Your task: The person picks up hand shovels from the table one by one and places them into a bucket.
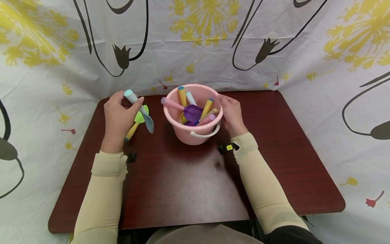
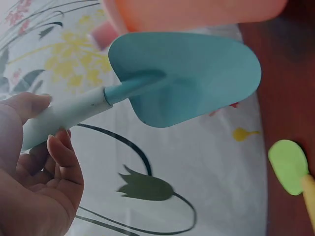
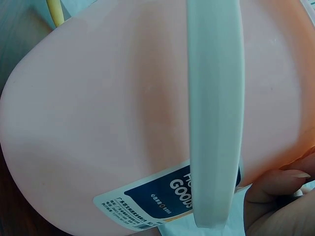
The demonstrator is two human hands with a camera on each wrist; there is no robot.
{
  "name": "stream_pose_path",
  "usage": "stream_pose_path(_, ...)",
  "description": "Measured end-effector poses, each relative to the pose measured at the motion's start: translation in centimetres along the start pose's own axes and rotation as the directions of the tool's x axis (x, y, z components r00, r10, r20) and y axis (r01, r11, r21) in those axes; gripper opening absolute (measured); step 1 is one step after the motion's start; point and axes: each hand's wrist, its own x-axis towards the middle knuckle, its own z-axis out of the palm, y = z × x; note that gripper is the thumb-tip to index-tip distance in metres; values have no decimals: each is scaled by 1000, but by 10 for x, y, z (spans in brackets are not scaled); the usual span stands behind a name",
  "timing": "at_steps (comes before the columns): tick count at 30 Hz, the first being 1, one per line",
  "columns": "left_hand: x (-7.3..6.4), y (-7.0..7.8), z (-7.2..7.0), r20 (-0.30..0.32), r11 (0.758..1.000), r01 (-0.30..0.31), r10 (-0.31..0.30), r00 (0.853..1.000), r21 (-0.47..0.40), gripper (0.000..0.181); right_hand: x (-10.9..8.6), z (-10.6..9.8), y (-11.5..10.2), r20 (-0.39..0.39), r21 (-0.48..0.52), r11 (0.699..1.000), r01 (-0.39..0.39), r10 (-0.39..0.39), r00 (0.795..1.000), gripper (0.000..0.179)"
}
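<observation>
My left hand (image 1: 120, 117) grips the pale blue handle of a small blue toy trowel (image 2: 192, 78), its blade pointing down toward the table in the head view. Below it on the table lies a green toy shovel (image 1: 139, 117) with a yellow handle. My right hand (image 1: 232, 113) holds the rim of a pink bucket (image 1: 189, 135) at its right side. Inside the bucket stand several toy tools, among them a purple shovel (image 1: 192, 113) with a pink handle. The bucket's white handle (image 3: 215, 113) hangs down over its front, across a label (image 3: 157, 196).
The dark red-brown table (image 1: 182, 189) ends at the person's lap in front. Behind and to both sides hangs a white cloth (image 1: 195, 64) with yellow flowers and dark tulips. The bucket stands near the table's back edge.
</observation>
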Motion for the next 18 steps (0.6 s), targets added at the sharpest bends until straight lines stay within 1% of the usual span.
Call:
stream_pose_path(3,1,12,-3,1,999,-32,32,999,-5,31,0,0,1,2,6,1000,-1,1,1000,35)
stream_pose_path(10,3,37,-8,-7,995,-88,88,996,-50,29,2,0,2,8,10,1000,0,0,1000,35)
stream_pose_path(13,5,46,-9,-11,992,-109,108,994,-62,29,2,0,2,9,8,1000,1,-1,1000,35)
stream_pose_path(18,12,58,-8,-16,987,-125,124,992,-100,26,3,-1,2,5,13,1000,-5,5,1000,35)
